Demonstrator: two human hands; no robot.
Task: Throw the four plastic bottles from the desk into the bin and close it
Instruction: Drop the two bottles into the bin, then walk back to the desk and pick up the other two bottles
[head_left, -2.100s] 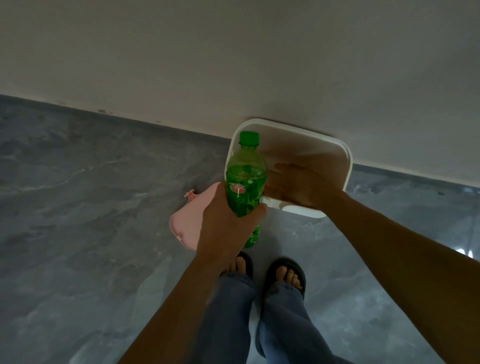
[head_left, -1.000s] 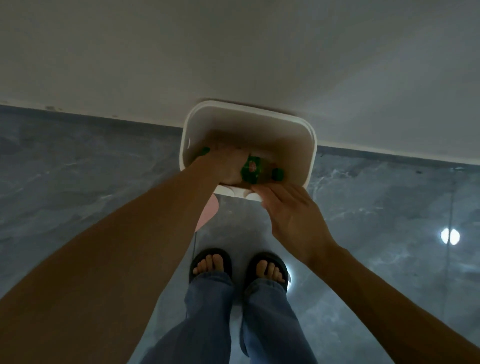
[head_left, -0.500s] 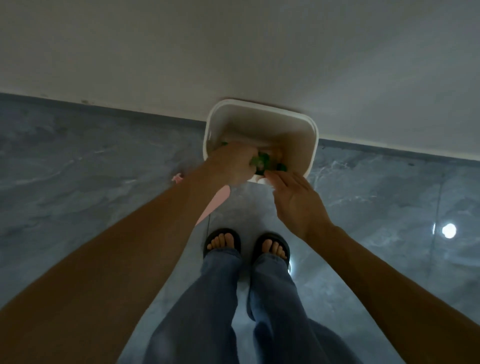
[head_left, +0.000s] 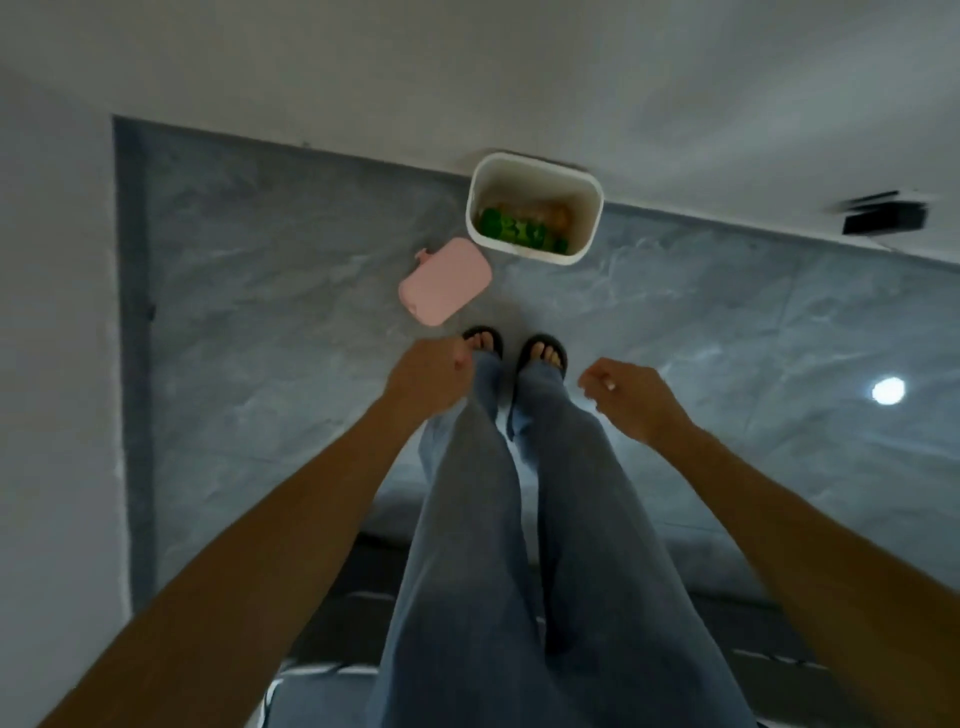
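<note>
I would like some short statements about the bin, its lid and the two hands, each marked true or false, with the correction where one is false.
1. The white bin stands open. True.
2. The pink lid sits on top of the bin. False: it lies on the floor beside the bin, on the person's left.
3. Green bottles lie inside the bin. True.
4. The left hand holds a bottle. False: it holds nothing.
5. The right hand rests on the bin's rim. False: it is away from the bin, empty, with its fingers loosely curled.
6. The bin stands against the wall. True.
</note>
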